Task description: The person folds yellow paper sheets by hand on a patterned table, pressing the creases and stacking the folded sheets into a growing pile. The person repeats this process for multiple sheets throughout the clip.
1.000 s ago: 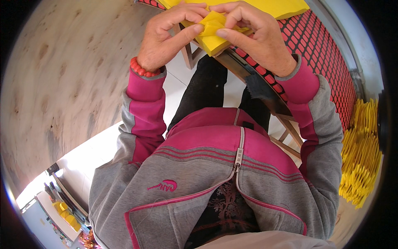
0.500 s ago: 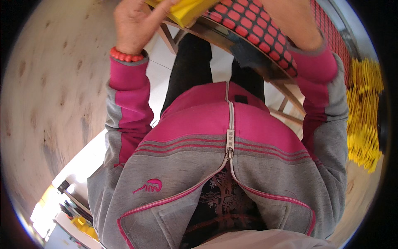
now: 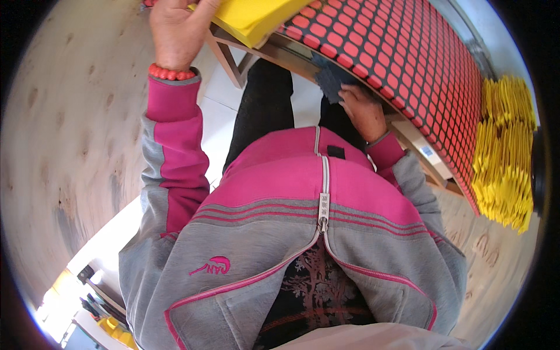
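Note:
At the upper left, my left hand (image 3: 178, 35) is closed on the left end of a flat yellow package (image 3: 254, 23), its thumb along the edge. The package lies at the table's near edge, and the picture's top cuts off its far part. My right hand (image 3: 364, 114) is below the table edge, close to my lap. Its bent fingers are against a dark blue-grey cloth (image 3: 331, 81), part of which is hidden under the tabletop.
A red-and-black patterned cover lies over the table (image 3: 402, 49). Stacks of folded yellow packets (image 3: 504, 151) stand at the right rim. Wooden legs (image 3: 227, 58) support the table. A pale wooden board (image 3: 87, 128) fills the left side.
My right hand has come down from above the tabletop to the dark cloth below its edge. My left hand has shifted slightly left, still at the yellow package.

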`<action>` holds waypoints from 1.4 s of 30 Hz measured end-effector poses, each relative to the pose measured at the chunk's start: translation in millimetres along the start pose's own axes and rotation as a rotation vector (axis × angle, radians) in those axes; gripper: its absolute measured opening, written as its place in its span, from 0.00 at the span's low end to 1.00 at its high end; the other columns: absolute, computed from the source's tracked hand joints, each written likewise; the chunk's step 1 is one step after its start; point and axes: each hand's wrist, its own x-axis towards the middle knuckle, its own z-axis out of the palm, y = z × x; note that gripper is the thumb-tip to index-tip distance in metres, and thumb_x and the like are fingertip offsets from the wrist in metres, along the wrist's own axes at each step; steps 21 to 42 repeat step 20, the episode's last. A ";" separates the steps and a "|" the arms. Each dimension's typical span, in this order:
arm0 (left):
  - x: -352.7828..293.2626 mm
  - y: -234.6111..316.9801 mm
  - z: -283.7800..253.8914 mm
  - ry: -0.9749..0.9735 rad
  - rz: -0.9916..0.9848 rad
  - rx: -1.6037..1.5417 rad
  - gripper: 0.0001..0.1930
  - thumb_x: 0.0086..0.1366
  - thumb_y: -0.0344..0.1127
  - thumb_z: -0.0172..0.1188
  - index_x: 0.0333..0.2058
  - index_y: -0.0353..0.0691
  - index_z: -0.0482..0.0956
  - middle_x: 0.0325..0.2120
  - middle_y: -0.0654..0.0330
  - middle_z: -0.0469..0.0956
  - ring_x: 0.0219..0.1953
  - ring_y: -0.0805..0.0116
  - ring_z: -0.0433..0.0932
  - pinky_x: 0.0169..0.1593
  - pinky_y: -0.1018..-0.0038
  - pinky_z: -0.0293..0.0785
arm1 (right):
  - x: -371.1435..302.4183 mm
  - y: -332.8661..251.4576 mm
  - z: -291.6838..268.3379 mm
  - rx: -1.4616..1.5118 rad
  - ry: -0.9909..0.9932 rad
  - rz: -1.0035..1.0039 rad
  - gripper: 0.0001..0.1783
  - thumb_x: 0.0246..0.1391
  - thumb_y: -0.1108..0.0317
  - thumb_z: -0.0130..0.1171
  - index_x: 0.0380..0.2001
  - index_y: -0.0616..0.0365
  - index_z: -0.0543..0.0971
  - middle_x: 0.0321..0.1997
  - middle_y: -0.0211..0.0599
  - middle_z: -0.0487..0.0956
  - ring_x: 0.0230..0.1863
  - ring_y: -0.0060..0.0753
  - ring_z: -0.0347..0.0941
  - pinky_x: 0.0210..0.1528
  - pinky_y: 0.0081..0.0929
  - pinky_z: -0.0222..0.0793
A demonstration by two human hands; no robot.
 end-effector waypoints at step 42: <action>1.6 -23.0 -45.7 -0.262 0.214 0.082 0.08 0.73 0.21 0.55 0.41 0.35 0.84 0.46 0.59 0.83 0.51 0.68 0.80 0.57 0.74 0.71 | 167.5 -95.2 -147.3 0.428 0.146 -0.467 0.07 0.52 0.72 0.67 0.34 0.53 0.80 0.41 0.39 0.84 0.41 0.43 0.82 0.44 0.31 0.80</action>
